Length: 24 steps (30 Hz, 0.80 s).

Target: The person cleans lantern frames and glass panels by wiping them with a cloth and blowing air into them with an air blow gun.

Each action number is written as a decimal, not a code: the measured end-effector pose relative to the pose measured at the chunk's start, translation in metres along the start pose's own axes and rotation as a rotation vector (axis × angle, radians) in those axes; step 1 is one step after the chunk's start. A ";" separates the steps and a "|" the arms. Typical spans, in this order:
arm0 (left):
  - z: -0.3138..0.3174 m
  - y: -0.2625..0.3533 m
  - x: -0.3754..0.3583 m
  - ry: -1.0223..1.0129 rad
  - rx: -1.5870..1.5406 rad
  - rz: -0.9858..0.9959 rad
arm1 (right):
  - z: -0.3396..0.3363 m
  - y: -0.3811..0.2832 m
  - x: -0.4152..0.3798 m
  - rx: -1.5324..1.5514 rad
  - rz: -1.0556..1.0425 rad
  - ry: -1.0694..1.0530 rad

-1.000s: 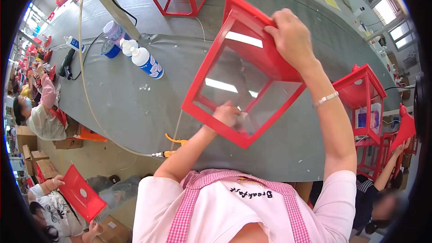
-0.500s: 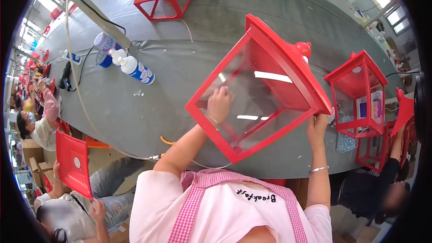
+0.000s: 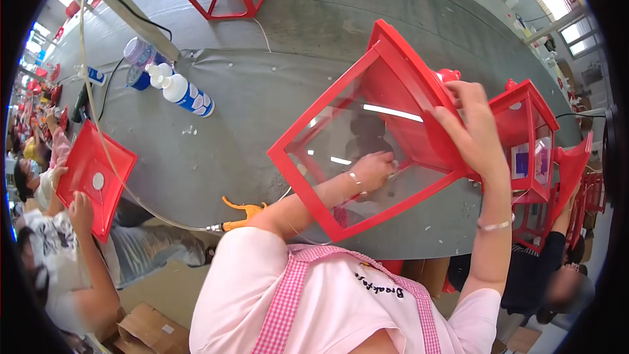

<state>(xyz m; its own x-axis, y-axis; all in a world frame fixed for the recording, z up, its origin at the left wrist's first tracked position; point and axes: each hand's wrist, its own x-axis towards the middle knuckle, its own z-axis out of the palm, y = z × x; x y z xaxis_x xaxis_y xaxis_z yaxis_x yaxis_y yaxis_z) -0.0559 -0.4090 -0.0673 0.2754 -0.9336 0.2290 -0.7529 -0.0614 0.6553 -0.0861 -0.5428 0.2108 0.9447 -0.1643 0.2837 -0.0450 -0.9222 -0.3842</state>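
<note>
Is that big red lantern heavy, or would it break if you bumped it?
The red lantern is probably light: the right hand holds it up alone while the left hand reaches inside. Its frame looks stiff, keeping square edges. The clear panes might scratch or crack if knocked.

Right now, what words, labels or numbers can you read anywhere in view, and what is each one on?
"Breakfast", in black letters, upside down to the camera, on the pink shirt.
White bottle: blue label, print too small to read.
Second bottle at the table's far left: blue label, unreadable.
Card inside the finished lantern at the right: coloured print, too blurred to read.
Red lantern held by the left hand and right hand: no text visible.
</note>
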 end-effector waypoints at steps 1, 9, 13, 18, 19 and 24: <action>-0.022 0.004 -0.025 -0.104 0.080 -0.040 | 0.012 0.003 0.003 -0.123 -0.038 -0.066; -0.052 -0.045 -0.122 0.214 0.474 -0.563 | 0.031 -0.004 0.006 -0.310 0.055 -0.021; -0.028 0.005 -0.095 0.291 0.213 -0.361 | 0.033 -0.003 0.006 -0.304 0.029 0.018; -0.056 -0.063 -0.076 0.331 0.271 -0.301 | 0.034 0.000 0.005 -0.312 0.004 0.031; -0.076 -0.070 -0.067 0.404 0.370 -0.300 | 0.034 0.000 0.007 -0.313 0.005 0.028; -0.030 -0.040 -0.072 0.306 0.176 -0.163 | 0.034 0.000 0.009 -0.324 0.007 0.016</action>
<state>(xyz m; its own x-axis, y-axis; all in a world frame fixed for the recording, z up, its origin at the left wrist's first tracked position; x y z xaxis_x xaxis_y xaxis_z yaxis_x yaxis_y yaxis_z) -0.0272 -0.3291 -0.0883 0.5456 -0.7597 0.3538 -0.7682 -0.2846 0.5736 -0.0663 -0.5320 0.1836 0.9391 -0.1738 0.2965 -0.1547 -0.9841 -0.0870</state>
